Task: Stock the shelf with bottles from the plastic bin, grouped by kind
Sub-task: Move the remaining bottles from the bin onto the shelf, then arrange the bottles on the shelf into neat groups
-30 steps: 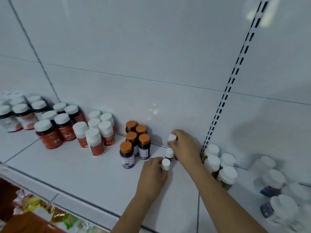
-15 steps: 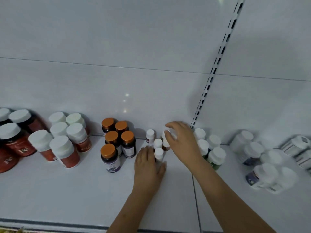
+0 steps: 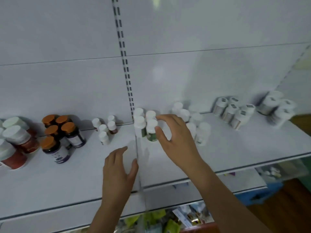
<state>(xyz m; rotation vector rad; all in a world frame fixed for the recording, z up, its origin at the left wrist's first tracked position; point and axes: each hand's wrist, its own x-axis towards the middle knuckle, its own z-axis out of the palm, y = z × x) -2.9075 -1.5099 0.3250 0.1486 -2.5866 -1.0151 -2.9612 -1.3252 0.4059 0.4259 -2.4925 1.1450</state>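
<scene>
On the white shelf (image 3: 235, 148) stand groups of bottles. Several small white-capped bottles (image 3: 104, 130) sit left of the shelf seam. Just right of the seam stands a cluster of green-label bottles (image 3: 148, 126) with white caps. My right hand (image 3: 175, 138) hovers beside that cluster, fingers spread and relaxed, fingertips close to the caps, holding nothing. My left hand (image 3: 117, 167) is over bare shelf near the seam, fingers loosely extended and empty. The plastic bin is not clearly visible.
Orange-capped dark bottles (image 3: 58, 133) and red-label bottles (image 3: 16, 142) stand at the left. White bottles (image 3: 198, 128) and silver-label bottles (image 3: 234, 111) fill the right. A slotted upright (image 3: 124, 64) runs up the back wall. Packets (image 3: 168, 221) lie on the lower level.
Both hands have let go of the small white-capped bottles and drawn back. My right hand shifted right to the green-label cluster. The view panned right.
</scene>
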